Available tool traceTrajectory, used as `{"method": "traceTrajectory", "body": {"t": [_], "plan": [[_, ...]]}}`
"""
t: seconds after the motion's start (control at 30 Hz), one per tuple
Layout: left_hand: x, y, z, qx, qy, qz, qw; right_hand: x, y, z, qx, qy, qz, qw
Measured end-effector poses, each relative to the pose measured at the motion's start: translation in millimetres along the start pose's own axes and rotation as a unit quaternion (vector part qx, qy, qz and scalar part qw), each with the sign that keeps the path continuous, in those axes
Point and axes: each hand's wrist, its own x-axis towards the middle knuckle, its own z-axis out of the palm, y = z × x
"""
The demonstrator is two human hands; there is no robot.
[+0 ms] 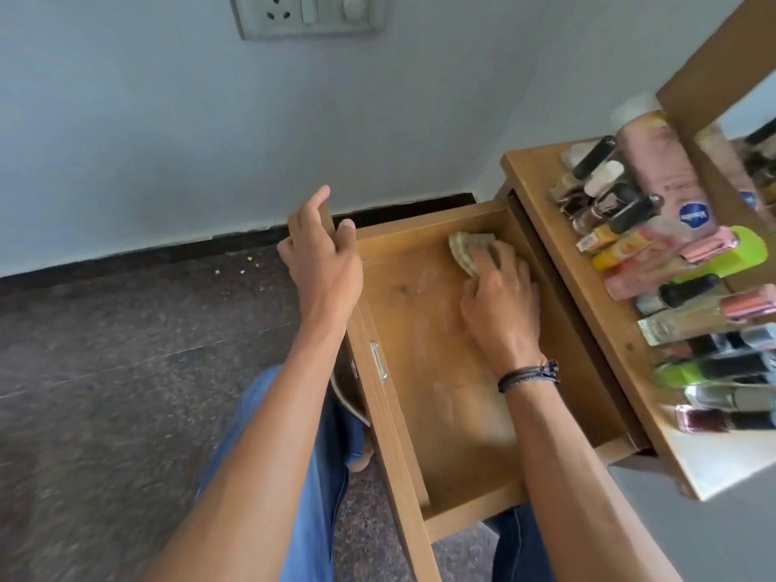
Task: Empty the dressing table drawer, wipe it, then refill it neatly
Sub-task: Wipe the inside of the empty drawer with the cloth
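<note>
The wooden drawer stands pulled out of the dressing table, and nothing lies on its dusty, smeared floor except a cloth. My right hand presses that crumpled beige cloth against the floor near the drawer's far corner. My left hand rests on the top edge of the drawer's front panel at its far end, thumb on the inner side, fingers loosely spread. On the dressing table top to the right, several bottles, tubes and perfumes lie packed together.
A mirror in a wooden frame rises behind the bottles. A metal handle is fixed to the drawer front. My legs in blue jeans are under the drawer. Dark speckled floor spreads left; a wall socket is above.
</note>
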Motion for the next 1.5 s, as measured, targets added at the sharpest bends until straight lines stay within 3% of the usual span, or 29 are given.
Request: {"method": "traceTrajectory", "body": {"t": [0.1, 0.27, 0.43, 0.53, 0.83, 0.97, 1.13, 1.23, 1.4, 1.5], "plan": [[-1, -2, 4, -0.003, 0.016, 0.005, 1.000, 3, 4, 10, 0.032, -0.063, 0.008, 0.997], [-2, -7, 5, -0.002, 0.024, 0.014, 1.000, 7, 2, 20, 0.114, -0.085, 0.009, 0.990], [-2, -7, 5, -0.015, 0.034, 0.004, 0.999, -2, -26, 24, 0.177, -0.103, -0.073, 0.976], [-3, -5, 5, -0.012, 0.038, 0.008, 0.999, -14, -52, 31, 0.130, -0.123, -0.150, 0.972], [-1, -8, 5, -0.021, 0.035, 0.008, 0.999, -23, -55, 30, -0.055, -0.078, -0.198, 0.976], [-1, -8, 5, -0.033, 0.028, 0.003, 0.999, -5, -26, 15, -0.015, -0.068, -0.171, 0.983], [-2, -8, 5, -0.042, 0.023, 0.000, 0.999, 14, 15, 11, 0.078, -0.070, -0.017, 0.994], [-4, -8, 5, -0.047, 0.024, -0.005, 0.999, 5, 4, 21, 0.085, -0.059, -0.040, 0.994], [-4, -5, 5, -0.050, 0.029, -0.013, 0.998, -16, -50, 35, 0.078, -0.054, -0.154, 0.983], [-4, -4, 4, -0.051, 0.031, -0.009, 0.998, -24, -72, 41, 0.081, -0.071, -0.148, 0.983]]}}
